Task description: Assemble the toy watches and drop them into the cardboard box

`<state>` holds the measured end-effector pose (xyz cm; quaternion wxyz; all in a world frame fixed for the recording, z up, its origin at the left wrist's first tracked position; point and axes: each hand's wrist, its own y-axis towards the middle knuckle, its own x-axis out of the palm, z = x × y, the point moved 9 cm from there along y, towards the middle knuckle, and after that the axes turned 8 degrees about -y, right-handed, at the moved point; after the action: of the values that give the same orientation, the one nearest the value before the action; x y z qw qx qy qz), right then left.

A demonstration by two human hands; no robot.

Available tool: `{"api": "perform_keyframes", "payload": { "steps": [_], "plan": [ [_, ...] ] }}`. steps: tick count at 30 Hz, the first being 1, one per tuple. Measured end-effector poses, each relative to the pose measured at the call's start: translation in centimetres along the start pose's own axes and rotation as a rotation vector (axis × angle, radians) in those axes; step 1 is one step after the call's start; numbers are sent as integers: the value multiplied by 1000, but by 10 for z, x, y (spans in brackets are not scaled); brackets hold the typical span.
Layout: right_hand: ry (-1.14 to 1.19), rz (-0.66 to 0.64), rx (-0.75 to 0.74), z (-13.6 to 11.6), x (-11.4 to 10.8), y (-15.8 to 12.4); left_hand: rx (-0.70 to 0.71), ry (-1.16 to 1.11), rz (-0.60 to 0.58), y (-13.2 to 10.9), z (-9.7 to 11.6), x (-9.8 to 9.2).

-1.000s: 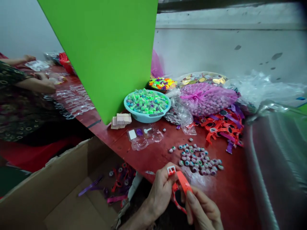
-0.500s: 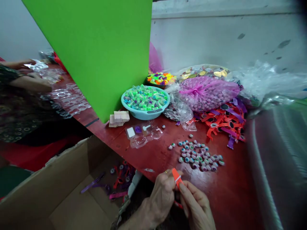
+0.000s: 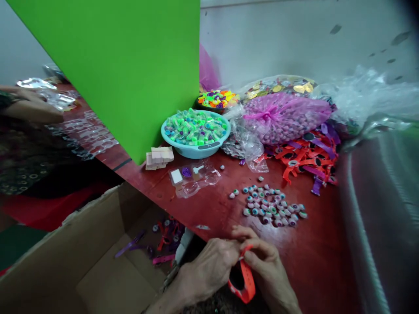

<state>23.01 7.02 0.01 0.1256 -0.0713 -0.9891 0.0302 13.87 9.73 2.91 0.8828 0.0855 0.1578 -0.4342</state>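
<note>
Both my hands meet at the near edge of the red table (image 3: 203, 205). My left hand (image 3: 209, 268) and my right hand (image 3: 266, 268) are closed on an orange toy watch strap (image 3: 246, 283), pinching its upper end between fingertips while the rest of the strap loops down below them. Just beyond my fingers lies a scatter of small eyeball-like beads (image 3: 271, 206). A clear blister tray (image 3: 193, 178) with small pieces in it lies further left.
A green board (image 3: 131, 69) stands at the left. Behind are a blue bowl of green capsules (image 3: 195, 134), a pink bag (image 3: 284, 115), a pile of orange and purple straps (image 3: 307, 159) and an open cardboard box (image 3: 98, 266) holding straps. Another person's arm (image 3: 29, 113) works at far left.
The strap has been turned over: its buckle end was held up a second ago, and now its loop hangs below my fingers. Both hands have dropped slightly toward the table edge.
</note>
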Motion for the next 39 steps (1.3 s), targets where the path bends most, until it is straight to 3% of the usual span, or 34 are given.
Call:
{"api": "perform_keyframes", "payload": {
  "steps": [2, 6, 8, 10, 13, 15, 20, 24, 26, 34, 39],
  "plan": [
    [214, 175, 36, 8, -15, -1, -52, -69, 8, 6, -1, 2],
    [598, 411, 112, 20, -29, -6, -145, -236, 209, 6, -18, -7],
    [789, 422, 136, 17, -23, -4, -194, -457, 264, 2, -28, -5],
    [932, 391, 146, 11, -14, 0, -251, -759, 238, -1, -34, 4],
    [1024, 355, 110, -1, -7, 5, -303, -1103, 160, 0, -31, 17],
    [1021, 347, 84, -5, -6, 5, -341, -1192, 148, 3, -29, 21],
    [975, 326, 53, -5, -9, 8, -457, -1147, 208, 8, -35, 31],
    [1024, 325, 52, -1, -18, 16, -319, -1049, 458, 7, -34, 14],
    [1067, 332, 67, 3, -20, 19, -282, -1017, 517, 5, -33, 10],
    [1284, 304, 114, 1, -11, 19, -408, -1121, 455, 9, -45, 25],
    [1111, 252, 53, -12, -10, 19, -374, -1076, 456, 13, -46, 23]
  ]
}}
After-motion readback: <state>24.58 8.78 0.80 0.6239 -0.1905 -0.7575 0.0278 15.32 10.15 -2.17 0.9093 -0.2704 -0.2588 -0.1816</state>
